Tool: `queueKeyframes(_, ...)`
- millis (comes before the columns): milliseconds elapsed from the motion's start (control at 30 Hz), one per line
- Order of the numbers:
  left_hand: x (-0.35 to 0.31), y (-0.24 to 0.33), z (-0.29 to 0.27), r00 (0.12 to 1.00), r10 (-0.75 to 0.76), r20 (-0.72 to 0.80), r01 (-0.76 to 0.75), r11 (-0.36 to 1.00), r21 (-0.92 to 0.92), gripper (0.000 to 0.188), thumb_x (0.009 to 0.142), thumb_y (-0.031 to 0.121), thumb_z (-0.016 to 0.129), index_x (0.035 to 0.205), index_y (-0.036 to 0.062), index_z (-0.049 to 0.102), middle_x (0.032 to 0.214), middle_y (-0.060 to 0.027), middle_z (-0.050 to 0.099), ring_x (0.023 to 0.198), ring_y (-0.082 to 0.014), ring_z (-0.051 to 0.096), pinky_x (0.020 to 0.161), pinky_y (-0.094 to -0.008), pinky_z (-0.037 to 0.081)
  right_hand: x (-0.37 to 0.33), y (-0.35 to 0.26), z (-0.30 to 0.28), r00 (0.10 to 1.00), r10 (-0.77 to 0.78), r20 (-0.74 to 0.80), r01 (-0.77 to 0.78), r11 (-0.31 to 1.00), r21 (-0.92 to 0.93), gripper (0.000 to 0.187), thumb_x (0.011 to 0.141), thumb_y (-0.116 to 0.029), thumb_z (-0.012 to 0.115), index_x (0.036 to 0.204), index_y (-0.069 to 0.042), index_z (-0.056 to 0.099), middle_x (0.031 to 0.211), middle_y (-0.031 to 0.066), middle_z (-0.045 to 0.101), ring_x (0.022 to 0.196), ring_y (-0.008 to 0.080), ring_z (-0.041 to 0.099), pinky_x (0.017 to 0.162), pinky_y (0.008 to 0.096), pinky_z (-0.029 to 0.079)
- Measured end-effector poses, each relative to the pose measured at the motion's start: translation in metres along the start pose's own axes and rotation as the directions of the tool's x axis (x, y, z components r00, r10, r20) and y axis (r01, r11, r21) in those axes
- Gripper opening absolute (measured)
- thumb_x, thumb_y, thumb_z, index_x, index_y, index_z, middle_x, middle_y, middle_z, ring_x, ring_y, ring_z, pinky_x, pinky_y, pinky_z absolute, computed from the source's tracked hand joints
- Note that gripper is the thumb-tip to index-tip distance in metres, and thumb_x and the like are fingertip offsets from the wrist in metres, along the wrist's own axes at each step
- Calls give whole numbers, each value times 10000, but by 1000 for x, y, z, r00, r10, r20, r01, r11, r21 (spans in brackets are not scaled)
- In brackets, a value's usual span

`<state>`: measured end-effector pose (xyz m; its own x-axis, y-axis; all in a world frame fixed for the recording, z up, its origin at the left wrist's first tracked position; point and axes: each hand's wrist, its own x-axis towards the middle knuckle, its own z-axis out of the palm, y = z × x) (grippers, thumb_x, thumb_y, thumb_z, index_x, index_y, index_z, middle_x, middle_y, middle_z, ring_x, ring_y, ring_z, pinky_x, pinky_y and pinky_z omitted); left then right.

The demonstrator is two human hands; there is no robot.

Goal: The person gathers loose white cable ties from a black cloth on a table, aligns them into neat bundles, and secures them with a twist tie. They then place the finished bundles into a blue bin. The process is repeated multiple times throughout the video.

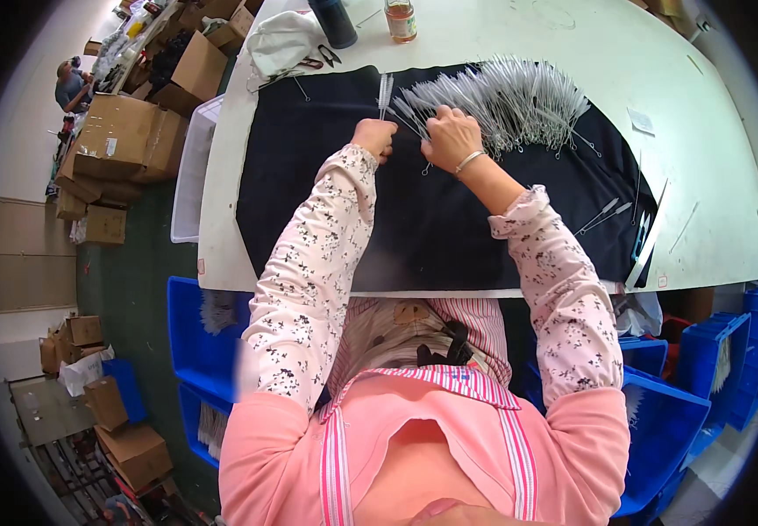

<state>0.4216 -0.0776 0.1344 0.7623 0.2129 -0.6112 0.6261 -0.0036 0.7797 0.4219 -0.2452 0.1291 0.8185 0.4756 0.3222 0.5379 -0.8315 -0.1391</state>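
My left hand is closed around a few thin wire-handled brushes, whose white bristles point away from me. To its right, my right hand has its fingers pinched at the left edge of a large pile of similar brushes. Wire handles run in under those fingers, though the exact grip is partly hidden. The pile fans out with bristles at the far side and looped wire ends nearer me. Everything lies on a black cloth spread over the white table.
Loose brushes and a white strip lie at the right. A dark bottle, a glass jar and a white cloth bag stand at the back. Blue bins flank me below the table; cardboard boxes are stacked left.
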Motion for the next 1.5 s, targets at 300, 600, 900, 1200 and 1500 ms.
queueKeyframes(300, 20, -25, 6, 994, 86, -63, -83, 995, 47, 193, 858, 182, 550, 976, 55, 634, 541, 8, 422, 406, -101, 346, 365, -267, 240, 15, 17, 18, 952, 139, 272, -176, 978, 116, 236, 746, -238, 589, 841, -51, 698, 926, 192, 660, 871, 328, 651, 776, 396, 525)
queueKeyframes(600, 20, -4, 7, 666, 736, 125, -519, 337, 785, 200, 800, 229, 639, 985, 174, 691, 835, -138, 674, 841, -290, 654, 759, -369, 506, 1, 37, 18, 945, 291, 150, -322, 909, 263, 260, 738, -275, 567, 794, -53, 690, 890, 180, 661, 832, 336, 647, 745, 438, 516)
queueKeyframes(900, 29, 15, 12, 681, 550, 485, -540, -71, 839, 224, 837, 293, 627, 1045, 211, 644, 855, -110, 672, 843, -288, 647, 784, -390, 496, -2, 46, 24, 926, 342, 162, -376, 878, 296, 306, 738, -344, 622, 835, -65, 703, 849, 182, 668, 825, 333, 649, 758, 425, 512)
queueKeyframes(1200, 29, 38, -24, 502, 585, 637, -703, -153, 694, 195, 746, 168, 687, 938, 148, 660, 979, -65, 564, 937, -283, 561, 850, -375, 450, 1, 59, 26, 920, 314, 233, -385, 836, 391, 294, 719, -320, 604, 841, -79, 720, 845, 176, 672, 823, 338, 647, 779, 407, 508)
queueKeyframes(1500, 14, 55, -36, 719, 684, 126, -686, 668, 288, 181, 945, 182, 491, 999, 9, 497, 798, -102, 659, 761, -152, 602, 783, -258, 461, -7, 69, 32, 954, 270, 132, -300, 814, 497, 274, 759, -306, 603, 840, -70, 718, 801, 170, 667, 782, 341, 645, 753, 401, 509)
